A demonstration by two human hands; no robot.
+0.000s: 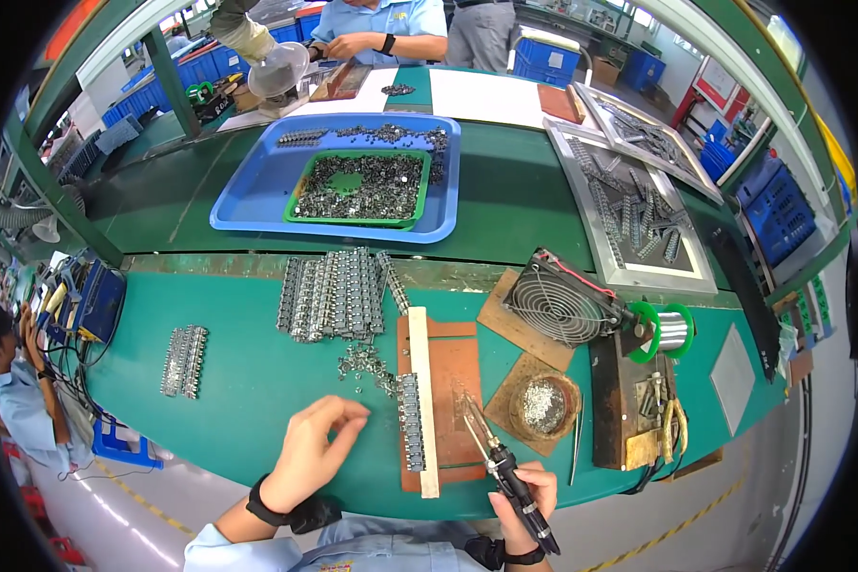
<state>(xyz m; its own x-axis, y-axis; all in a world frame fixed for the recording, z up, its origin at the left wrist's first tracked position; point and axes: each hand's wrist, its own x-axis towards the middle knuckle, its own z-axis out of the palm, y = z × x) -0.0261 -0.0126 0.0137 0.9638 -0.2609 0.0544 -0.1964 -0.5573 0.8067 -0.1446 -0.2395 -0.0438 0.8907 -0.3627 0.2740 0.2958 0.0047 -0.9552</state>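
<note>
My right hand (536, 496) grips a black-handled soldering iron (515, 496). Its two-pronged metal tip lies over a brown board (458, 400). A pale strip (424, 410) runs lengthwise along that board, with a row of small dark electronic parts (410, 422) against its left side. Left of this row is my left hand (313, 450), thumb and forefinger brought together at the tips. Anything between them is too small to make out. Just beyond it lies a loose pile of small metal parts (362, 364). Several rows of component strips (334, 296) lie side by side farther back.
A blue tray (229, 205) holds a green tray of tiny parts. At right are a fan (555, 303), a solder spool (675, 332), a round dish (555, 405), tweezers (576, 443) and a metal box (610, 400). A person (381, 29) works opposite.
</note>
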